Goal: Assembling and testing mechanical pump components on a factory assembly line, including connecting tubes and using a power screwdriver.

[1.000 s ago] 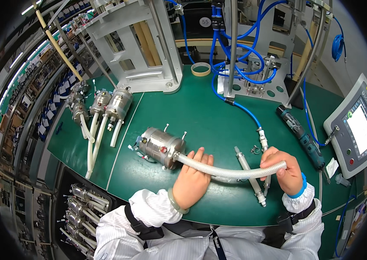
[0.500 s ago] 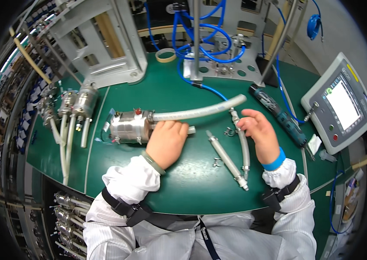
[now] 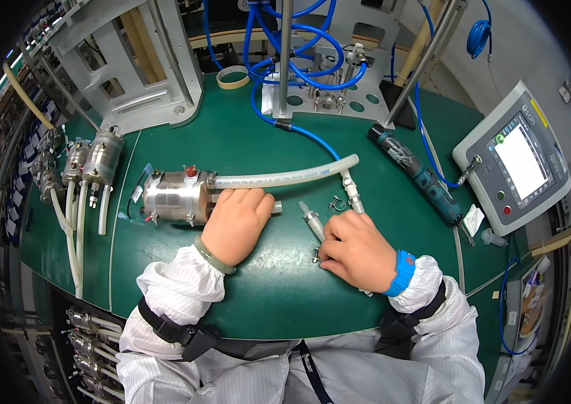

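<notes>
A shiny metal canister (image 3: 174, 197) lies on its side on the green table, left of centre. My left hand (image 3: 237, 225) is closed over the short hose stub (image 3: 276, 208) at its right end. From the same end a long translucent hose (image 3: 285, 178) runs right, its free end near a white fitting (image 3: 349, 185). My right hand (image 3: 359, 250) reaches down over a braided hose (image 3: 313, 225), hiding most of it. Thumb and fingertips close on a small hose clamp (image 3: 315, 255). Another hose clamp (image 3: 336, 203) lies just beyond that hand.
A green-black power screwdriver (image 3: 417, 176) lies at the right, beside a grey tester with a screen (image 3: 524, 158). Several canisters with hoses (image 3: 103, 158) stand at the left. A tape roll (image 3: 233, 77) and a metal fixture with blue air hoses (image 3: 366, 101) are at the back.
My right hand has come down and left from above the hoses to the lower clamp, its fingers closing. My left hand stays at the canister. The whole view has shifted slightly.
</notes>
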{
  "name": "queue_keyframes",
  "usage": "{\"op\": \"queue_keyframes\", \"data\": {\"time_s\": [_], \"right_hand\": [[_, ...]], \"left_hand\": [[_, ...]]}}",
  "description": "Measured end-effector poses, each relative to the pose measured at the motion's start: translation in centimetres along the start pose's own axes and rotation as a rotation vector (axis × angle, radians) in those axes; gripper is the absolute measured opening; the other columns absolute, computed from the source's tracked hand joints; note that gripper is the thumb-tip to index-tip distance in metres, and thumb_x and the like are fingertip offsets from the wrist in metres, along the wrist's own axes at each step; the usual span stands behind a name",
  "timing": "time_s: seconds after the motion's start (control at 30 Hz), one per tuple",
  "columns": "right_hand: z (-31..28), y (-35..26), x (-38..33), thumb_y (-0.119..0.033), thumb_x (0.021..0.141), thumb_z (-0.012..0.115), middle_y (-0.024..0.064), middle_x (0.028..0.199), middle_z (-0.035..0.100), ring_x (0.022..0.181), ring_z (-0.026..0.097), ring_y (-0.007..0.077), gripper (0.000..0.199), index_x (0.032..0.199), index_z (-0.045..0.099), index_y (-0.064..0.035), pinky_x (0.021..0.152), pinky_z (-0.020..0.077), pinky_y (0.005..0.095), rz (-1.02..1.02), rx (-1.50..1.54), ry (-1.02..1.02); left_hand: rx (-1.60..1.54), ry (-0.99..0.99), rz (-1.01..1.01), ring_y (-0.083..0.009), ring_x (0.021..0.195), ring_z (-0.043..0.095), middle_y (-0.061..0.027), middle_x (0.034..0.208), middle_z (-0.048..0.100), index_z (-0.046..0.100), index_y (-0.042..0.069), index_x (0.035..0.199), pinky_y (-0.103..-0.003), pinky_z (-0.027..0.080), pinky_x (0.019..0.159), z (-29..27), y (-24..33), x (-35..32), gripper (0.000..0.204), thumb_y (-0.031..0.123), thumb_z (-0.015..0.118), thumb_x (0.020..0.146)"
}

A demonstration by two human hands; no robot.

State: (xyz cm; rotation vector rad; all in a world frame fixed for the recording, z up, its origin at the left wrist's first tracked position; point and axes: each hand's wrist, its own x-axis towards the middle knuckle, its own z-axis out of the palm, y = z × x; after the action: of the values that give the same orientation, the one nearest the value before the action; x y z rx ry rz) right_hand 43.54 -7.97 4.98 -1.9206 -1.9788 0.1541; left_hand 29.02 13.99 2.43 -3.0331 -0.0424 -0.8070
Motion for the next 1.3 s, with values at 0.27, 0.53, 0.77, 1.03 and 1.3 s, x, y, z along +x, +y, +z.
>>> {"op": "queue_keyframes", "data": {"time_s": [0.27,0.53,0.77,1.03,1.3], "right_hand": [[0.5,-0.4,0.5,-0.016,0.085,0.071,0.0062,0.102,0.056,0.100,0.052,0.0285,0.014,0.090,0.060,-0.0086,0.087,0.0395,0.0406,-0.078,0.253,-0.017],[1.9,-2.3,2.2,-0.016,0.085,0.069,0.0096,0.097,0.055,0.099,0.052,0.0300,0.012,0.088,0.062,-0.0058,0.089,0.0401,0.0425,-0.205,0.166,-0.033],[2.9,-1.6,4.4,-0.018,0.085,0.069,0.0085,0.096,0.055,0.096,0.052,0.0291,0.013,0.090,0.063,-0.0075,0.087,0.0407,0.0425,-0.146,-0.013,0.083],[0.9,-3.9,3.4,-0.044,0.077,0.078,0.0046,0.083,0.059,0.089,0.054,0.0260,0.039,0.092,0.066,-0.0107,0.082,0.0394,0.0402,-0.007,-0.110,0.019],[1.6,-4.3,2.8,-0.037,0.078,0.078,0.0029,0.086,0.062,0.091,0.055,0.0246,0.033,0.096,0.066,-0.0125,0.086,0.0389,0.0413,-0.014,-0.193,-0.022]], "left_hand": [[-0.051,0.011,0.062,-0.0244,0.087,0.062,-0.0047,0.088,0.061,0.066,0.006,0.096,-0.037,0.049,0.078,-1.2,-0.2,-0.7,0.022,0.014,0.072,0.076],[-0.086,0.033,0.083,-0.0238,0.085,0.062,-0.0048,0.086,0.061,0.067,0.006,0.094,-0.036,0.049,0.078,-1.2,-0.3,-1.1,0.018,0.013,0.068,0.077],[-0.174,-0.001,0.063,-0.0255,0.096,0.060,-0.0064,0.092,0.060,0.065,0.006,0.096,-0.038,0.046,0.088,-0.5,-0.5,-1.4,0.020,0.014,0.067,0.078],[-0.145,0.039,0.044,-0.0256,0.097,0.060,-0.0062,0.091,0.059,0.063,0.007,0.090,-0.039,0.046,0.088,-0.5,-0.2,-1.7,0.013,0.015,0.061,0.081],[-0.058,0.029,0.075,-0.0231,0.092,0.060,-0.0044,0.086,0.058,0.063,0.009,0.084,-0.037,0.048,0.082,-1.2,0.1,-1.7,0.009,0.016,0.062,0.079]]}}
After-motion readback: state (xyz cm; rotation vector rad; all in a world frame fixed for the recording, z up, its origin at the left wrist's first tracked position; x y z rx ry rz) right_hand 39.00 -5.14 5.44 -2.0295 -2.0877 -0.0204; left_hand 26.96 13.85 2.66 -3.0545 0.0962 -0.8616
